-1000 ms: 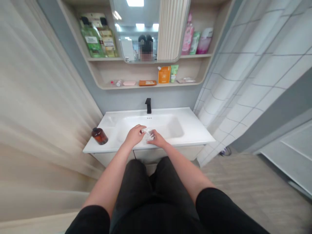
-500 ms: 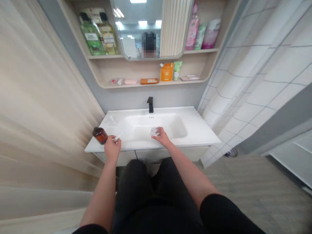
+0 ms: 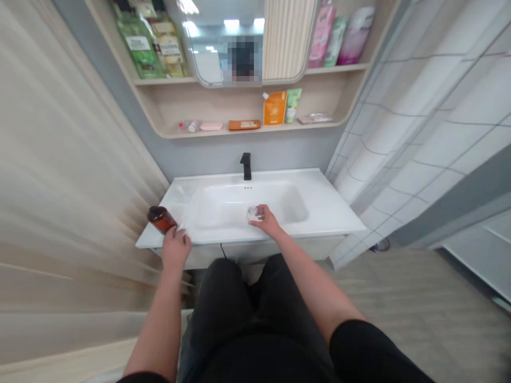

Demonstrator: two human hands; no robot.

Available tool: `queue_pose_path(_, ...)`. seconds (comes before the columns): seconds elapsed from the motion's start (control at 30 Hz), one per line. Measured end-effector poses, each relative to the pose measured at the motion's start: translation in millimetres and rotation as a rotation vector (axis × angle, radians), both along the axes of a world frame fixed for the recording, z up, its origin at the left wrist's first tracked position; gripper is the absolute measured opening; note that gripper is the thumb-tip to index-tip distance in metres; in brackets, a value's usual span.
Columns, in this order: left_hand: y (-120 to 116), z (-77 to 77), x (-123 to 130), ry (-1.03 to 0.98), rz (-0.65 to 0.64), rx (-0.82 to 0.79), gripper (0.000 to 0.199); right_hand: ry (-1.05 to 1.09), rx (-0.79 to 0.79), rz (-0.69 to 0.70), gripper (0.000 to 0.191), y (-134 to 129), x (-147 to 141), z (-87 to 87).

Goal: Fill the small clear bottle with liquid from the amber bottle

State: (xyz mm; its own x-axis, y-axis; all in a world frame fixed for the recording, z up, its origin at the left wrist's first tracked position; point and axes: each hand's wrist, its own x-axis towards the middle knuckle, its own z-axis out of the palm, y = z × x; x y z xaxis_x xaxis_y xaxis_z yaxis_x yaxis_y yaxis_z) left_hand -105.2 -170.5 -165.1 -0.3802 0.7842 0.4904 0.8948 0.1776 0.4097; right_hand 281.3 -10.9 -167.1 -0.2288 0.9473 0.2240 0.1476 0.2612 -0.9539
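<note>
My right hand (image 3: 266, 219) is closed round a small clear container (image 3: 253, 214), held over the front part of the white sink basin (image 3: 293, 207). At the counter's front left, my left hand (image 3: 176, 246) has its fingers bent around something pale and translucent, too blurred to name. Just beyond that hand is a brown bottle (image 3: 161, 219) with a dark cap, tilted to the left in the view. The fingertips of my left hand are very near its base; whether they touch it I cannot tell.
A black faucet (image 3: 246, 167) rises behind the basin. Above it, a shelf (image 3: 223, 132) holds an orange pouch (image 3: 274, 108), a green tube (image 3: 293, 106) and small packs. Curtains (image 3: 99, 175) hang at the left, with a tiled-pattern curtain (image 3: 403, 122) at the right.
My left hand has shifted a little left, closer to the brown bottle. My right hand still holds the clear container at about the same place. The view has tipped slightly.
</note>
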Motion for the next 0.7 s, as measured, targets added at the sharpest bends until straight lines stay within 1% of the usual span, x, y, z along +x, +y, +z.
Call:
queue_pose_path(0.1, -0.9, 0.0, 0.3, 0.027, -0.023, -0.008, 0.036, -0.026, 0.021, -0.015, 0.079, -1.8, -0.9, 0.4)
queue_pose_path(0.23, -0.2, -0.4, 0.5, 0.059, -0.047, -0.024, 0.034, -0.031, 0.072, -0.071, 0.080, -9.0, -2.0, 4.8)
queue_pose_path(0.3, -2.4, 0.0, 1.1, 0.064, -0.057, -0.025, 0.033, -0.014, 0.102, -0.131, 0.079, -12.3, 6.9, 9.6)
queue_pose_path(0.33, -4.7, 0.8, 1.3, 0.065, -0.066, -0.021, 0.033, -0.004, 0.119, -0.175, 0.078, -12.9, 16.3, 12.4)
queue_pose_path(0.37, -8.0, 2.4, 1.3, 0.069, -0.081, -0.016, 0.033, 0.005, 0.138, -0.232, 0.078, -12.5, 29.7, 15.3)
queue_pose_path(0.43, -17.0, 8.3, -0.6, 0.084, -0.130, -0.004, 0.033, 0.010, 0.160, -0.380, 0.079, -7.8, 68.0, 20.9)
queue_pose_path(0.5, -26.1, 18.2, -6.7, 0.093, -0.166, 0.032, 0.034, -0.049, 0.168, -0.571, 0.077, 1.5, 117.4, 25.4)
queue_pose_path(0.53, -29.1, 24.6, -11.8, 0.084, -0.157, 0.068, 0.034, -0.097, 0.154, -0.679, 0.076, 7.2, 143.1, 27.1)
queue_pose_path(0.57, -30.2, 31.6, -18.4, 0.063, -0.117, 0.116, 0.034, -0.144, 0.128, -0.774, 0.075, 13.0, 167.8, 28.3)
queue_pose_path(0.63, -24.7, 46.1, -35.6, -0.011, 0.031, 0.227, 0.044, -0.220, 0.080, -0.919, 0.071, 23.6, 208.8, 29.6)
queue_pose_path(0.67, -18.0, 52.9, -45.6, -0.059, 0.119, 0.268, 0.055, -0.247, 0.067, -0.948, 0.069, 27.7, 223.5, 29.6)
queue_pose_path(0.7, -9.2, 59.0, -55.8, -0.112, 0.187, 0.284, 0.071, -0.269, 0.062, -0.965, 0.066, 30.8, 233.9, 29.2)
